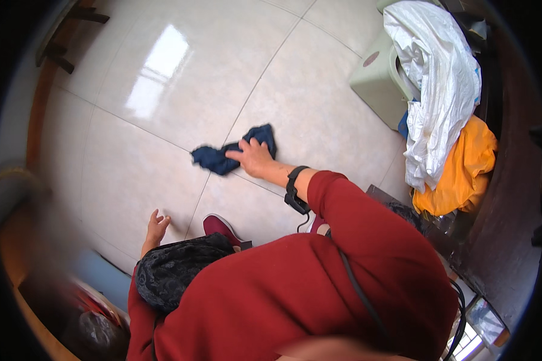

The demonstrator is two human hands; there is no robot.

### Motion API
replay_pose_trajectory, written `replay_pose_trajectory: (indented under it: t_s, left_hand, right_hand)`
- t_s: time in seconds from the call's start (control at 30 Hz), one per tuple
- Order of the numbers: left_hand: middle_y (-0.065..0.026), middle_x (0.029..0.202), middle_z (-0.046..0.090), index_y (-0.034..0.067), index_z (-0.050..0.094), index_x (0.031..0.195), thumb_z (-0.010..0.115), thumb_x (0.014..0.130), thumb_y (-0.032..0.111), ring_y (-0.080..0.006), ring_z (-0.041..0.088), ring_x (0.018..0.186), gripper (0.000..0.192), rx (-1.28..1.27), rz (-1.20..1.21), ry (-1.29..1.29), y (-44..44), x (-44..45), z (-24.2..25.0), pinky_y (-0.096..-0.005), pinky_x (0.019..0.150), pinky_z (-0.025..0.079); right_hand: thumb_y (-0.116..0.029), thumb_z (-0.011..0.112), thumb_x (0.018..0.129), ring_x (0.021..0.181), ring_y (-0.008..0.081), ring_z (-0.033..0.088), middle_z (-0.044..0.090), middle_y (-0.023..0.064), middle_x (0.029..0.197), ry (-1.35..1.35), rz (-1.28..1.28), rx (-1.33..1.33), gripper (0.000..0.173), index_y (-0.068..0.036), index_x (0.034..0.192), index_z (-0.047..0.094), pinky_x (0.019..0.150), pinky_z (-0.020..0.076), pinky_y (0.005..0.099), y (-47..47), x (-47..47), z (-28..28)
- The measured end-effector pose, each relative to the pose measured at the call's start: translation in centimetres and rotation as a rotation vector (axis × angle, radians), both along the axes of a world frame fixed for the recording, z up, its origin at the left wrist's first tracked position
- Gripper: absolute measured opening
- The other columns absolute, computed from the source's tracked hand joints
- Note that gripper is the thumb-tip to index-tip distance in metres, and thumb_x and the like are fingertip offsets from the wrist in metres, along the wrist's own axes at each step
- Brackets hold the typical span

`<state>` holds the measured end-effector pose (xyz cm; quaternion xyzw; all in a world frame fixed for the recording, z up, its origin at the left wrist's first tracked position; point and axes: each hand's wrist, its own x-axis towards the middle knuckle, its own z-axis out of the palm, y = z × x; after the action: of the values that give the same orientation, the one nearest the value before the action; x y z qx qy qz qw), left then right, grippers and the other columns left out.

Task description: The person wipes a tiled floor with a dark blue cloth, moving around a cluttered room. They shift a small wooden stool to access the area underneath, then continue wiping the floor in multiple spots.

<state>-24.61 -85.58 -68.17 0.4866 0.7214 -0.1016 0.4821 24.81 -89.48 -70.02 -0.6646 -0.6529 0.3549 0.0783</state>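
A crumpled dark blue cloth (212,159) lies on the pale tiled floor (162,180) in front of me. My right hand (253,158) is on top of the cloth, fingers spread over its right part; whether the fingers grip it cannot be told. A black band with a small device and a cable is strapped at my right wrist. Lower left, my left hand (157,226) hangs beside my knee in dark patterned trousers, its fingers apart and holding nothing. One dark red shoe (219,228) shows between my knee and the cloth.
A pale green plastic bin (375,85) stands at the upper right, with a white woven sack (438,90) draped over it. An orange cloth or bag (460,171) lies beside the sack, near dark wooden furniture (501,243). Dark furniture legs (61,58) stand at the upper left.
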Motion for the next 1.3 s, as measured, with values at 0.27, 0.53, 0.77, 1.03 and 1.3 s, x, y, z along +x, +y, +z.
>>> replay_pose_trajectory:
  t_s: [0.27, 0.53, 0.77, 1.03, 1.3]
  left_hand:
    - [-0.0276, 0.13, 0.06, 0.0, 0.043, 0.145, 0.071, 0.087, 0.04, -0.0343, 0.061, 0.118, 0.076, -0.017, -0.098, 0.067, -0.8, 0.3, 0.7, -0.0401, 0.098, 0.05]
    - [-0.0225, 0.133, 0.059, 0.001, 0.045, 0.144, 0.069, 0.091, 0.036, -0.0296, 0.058, 0.122, 0.068, -0.123, 0.19, 0.012, -3.2, 1.9, 3.7, -0.0373, 0.101, 0.047]
    - [-0.0182, 0.13, 0.061, 0.0, 0.044, 0.145, 0.068, 0.093, 0.033, -0.0243, 0.058, 0.118, 0.066, -0.177, 0.438, -0.027, -7.5, 3.3, 6.6, -0.035, 0.101, 0.046]
    - [-0.0186, 0.134, 0.058, 0.003, 0.044, 0.146, 0.067, 0.094, 0.029, -0.0239, 0.055, 0.123, 0.062, -0.116, 0.673, -0.08, -14.4, 7.1, 10.6, -0.0355, 0.105, 0.043]
    - [-0.0104, 0.125, 0.061, 0.001, 0.049, 0.14, 0.063, 0.097, 0.01, -0.016, 0.059, 0.107, 0.047, 0.234, 0.69, -0.287, -26.3, 7.3, 9.6, -0.0298, 0.092, 0.05]
  right_hand:
    - [-0.005, 0.054, 0.086, 0.121, 0.0173, 0.053, 0.06, 0.0095, 0.13, 0.899, -0.4, 0.071, 0.048, 0.001, 0.134, 0.055, 0.104, 0.0415, 0.0291, 6.6, 16.4, 1.0]
    - [-0.035, 0.057, 0.085, 0.117, 0.0419, 0.058, 0.057, 0.0276, 0.131, -0.334, -0.827, -0.016, 0.06, -0.023, 0.144, 0.051, 0.102, 0.0453, 0.0482, 11.9, 31.3, -8.7]
    - [-0.029, 0.056, 0.082, 0.11, 0.0373, 0.058, 0.059, 0.0139, 0.117, -0.332, -0.094, 0.214, 0.055, -0.04, 0.137, 0.054, 0.095, 0.0484, 0.0481, 22.7, 13.9, -9.9]
    - [-0.02, 0.063, 0.084, 0.108, 0.0321, 0.056, 0.056, 0.0072, 0.119, -0.099, 0.641, 0.229, 0.054, -0.043, 0.133, 0.056, 0.086, 0.0509, 0.0473, 16.1, -6.5, -4.1]
    - [-0.021, 0.056, 0.092, 0.117, 0.0271, 0.053, 0.053, 0.0035, 0.124, -0.186, 1.084, 0.169, 0.046, -0.046, 0.131, 0.056, 0.09, 0.0481, 0.0466, 10.3, -10.6, -2.2]
